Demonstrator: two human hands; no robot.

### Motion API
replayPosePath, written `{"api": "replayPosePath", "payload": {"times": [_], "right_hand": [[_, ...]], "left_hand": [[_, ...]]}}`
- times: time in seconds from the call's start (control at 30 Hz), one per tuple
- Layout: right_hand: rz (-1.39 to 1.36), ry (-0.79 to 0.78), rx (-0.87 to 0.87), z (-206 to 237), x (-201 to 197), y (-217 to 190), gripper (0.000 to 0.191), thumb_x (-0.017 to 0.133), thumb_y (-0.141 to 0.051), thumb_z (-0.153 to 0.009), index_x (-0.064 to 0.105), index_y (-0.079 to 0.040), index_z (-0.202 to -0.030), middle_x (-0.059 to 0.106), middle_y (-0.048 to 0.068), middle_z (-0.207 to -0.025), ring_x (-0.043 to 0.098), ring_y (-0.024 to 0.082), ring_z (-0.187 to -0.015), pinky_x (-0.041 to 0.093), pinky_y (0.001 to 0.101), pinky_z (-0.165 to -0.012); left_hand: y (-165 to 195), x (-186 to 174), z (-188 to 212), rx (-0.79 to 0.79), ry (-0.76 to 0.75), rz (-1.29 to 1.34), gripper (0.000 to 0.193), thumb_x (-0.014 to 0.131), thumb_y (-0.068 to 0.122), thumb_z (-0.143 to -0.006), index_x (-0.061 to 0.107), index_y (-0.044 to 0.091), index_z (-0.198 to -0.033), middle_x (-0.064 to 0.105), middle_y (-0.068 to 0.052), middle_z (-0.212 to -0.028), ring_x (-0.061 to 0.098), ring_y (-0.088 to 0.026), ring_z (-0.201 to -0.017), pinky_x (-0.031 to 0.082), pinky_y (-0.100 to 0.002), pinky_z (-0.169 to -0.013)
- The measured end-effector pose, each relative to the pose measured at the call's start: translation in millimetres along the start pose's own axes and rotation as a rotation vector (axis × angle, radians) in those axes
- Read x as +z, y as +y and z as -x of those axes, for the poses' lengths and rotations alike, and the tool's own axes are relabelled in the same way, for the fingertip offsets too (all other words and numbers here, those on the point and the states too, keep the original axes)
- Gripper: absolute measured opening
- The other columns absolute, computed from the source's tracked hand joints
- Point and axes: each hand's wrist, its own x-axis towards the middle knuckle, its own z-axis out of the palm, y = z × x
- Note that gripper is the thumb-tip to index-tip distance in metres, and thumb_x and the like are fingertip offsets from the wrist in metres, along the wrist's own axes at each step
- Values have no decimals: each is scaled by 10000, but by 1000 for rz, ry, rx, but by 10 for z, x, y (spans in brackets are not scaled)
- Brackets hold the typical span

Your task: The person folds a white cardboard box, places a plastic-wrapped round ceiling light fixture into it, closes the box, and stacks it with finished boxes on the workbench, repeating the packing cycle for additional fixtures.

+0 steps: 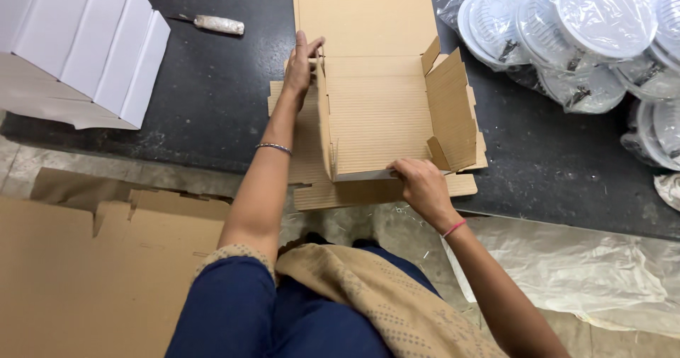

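A brown corrugated cardboard box lies half folded on the dark table, its lid flap stretched away from me. My left hand presses the raised left wall at its far corner, fingers up against the flap. My right hand grips the near front edge of the box, thumb and fingers pinching the cardboard. The right wall stands up, tilted outward. More flat cardboard lies under the box.
White folded boxes lie at the far left. A small knife with a pale handle rests on the table. Round white fixtures in plastic bags pile at the right. Flat cardboard sheets and a plastic sheet lie on the floor.
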Motion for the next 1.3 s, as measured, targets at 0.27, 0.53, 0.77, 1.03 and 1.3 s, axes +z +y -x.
{"api": "replayPosePath", "payload": {"times": [0.27, 0.53, 0.77, 1.03, 1.3], "right_hand": [[15, 13, 4, -20, 27, 12, 151, 611, -6, -841, 667, -83, -959, 711, 66, -906, 668, 286, -912, 476, 402, -797], [28, 20, 6, -34, 37, 14, 203, 568, 29, -825, 669, -87, -957, 713, 43, -897, 674, 260, -899, 466, 398, -762], [45, -26, -14, -84, -70, -58, 240, 578, 15, -790, 663, -94, -987, 725, 43, -956, 675, 266, -951, 471, 395, -795], [105, -370, -336, -385, -199, -346, 568, 589, -46, -832, 601, -164, -1387, 624, 64, -1233, 616, 252, -1088, 459, 410, -867], [164, -341, -314, -330, 3, -258, 229, 608, -74, -816, 669, -97, -1035, 630, 75, -1207, 631, 262, -1063, 480, 402, -876]], "left_hand": [[-10, 233, -24, 523, 157, -363, 850, 290, 661, -1170, 910, 83, -1245, 679, -130, -858, 569, -236, -843, 470, -414, -897], [-82, 70, 262, 308, 36, 382, 767, 432, 659, -1058, 732, -33, -917, 643, -132, -1091, 629, -209, -979, 544, -361, -930], [-103, 41, 402, 184, 94, 238, 733, 503, 649, -999, 386, -4, -1311, 697, -132, -1128, 609, -197, -912, 446, -358, -744], [-351, -80, 400, 452, -134, 84, 641, 765, 367, -975, 349, 39, -1337, 627, -82, -1187, 646, -159, -1144, 605, -313, -917], [-268, 163, 639, 200, 50, 83, 585, 840, 128, -823, 417, 17, -1212, 621, -120, -1133, 675, -214, -993, 632, -366, -807]]}}
